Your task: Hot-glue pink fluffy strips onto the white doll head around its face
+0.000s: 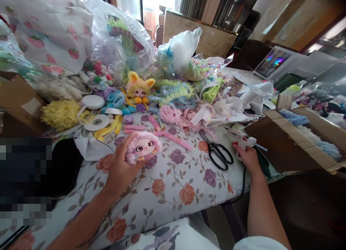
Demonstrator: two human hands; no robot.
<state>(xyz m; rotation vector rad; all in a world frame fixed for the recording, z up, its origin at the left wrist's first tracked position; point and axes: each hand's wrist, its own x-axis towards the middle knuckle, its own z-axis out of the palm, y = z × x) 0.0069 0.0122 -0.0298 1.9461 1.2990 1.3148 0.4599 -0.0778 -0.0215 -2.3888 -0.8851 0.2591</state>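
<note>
My left hand (121, 163) is closed around a pink fluffy doll head (144, 147), its painted face turned up toward me. At the right, my right hand (247, 157) grips a white glue gun (242, 139) with a glue stick poking from its back end. Black-handled scissors (220, 154) lie on the cloth between my hands. Just beyond the doll head are pink fuzzy strips (173, 139). Farther back sits a finished-looking yellow doll (139, 87) with tall ears.
A flowered tablecloth (173, 185) covers the table. Ribbon spools (96, 122), yellow yarn (63, 114) and pink yarn (170, 114) line the middle. Bulging plastic bags (178, 49) crowd the back. Cardboard boxes stand left (21, 102) and right (270, 145). A black cord (241, 192) hangs over the edge.
</note>
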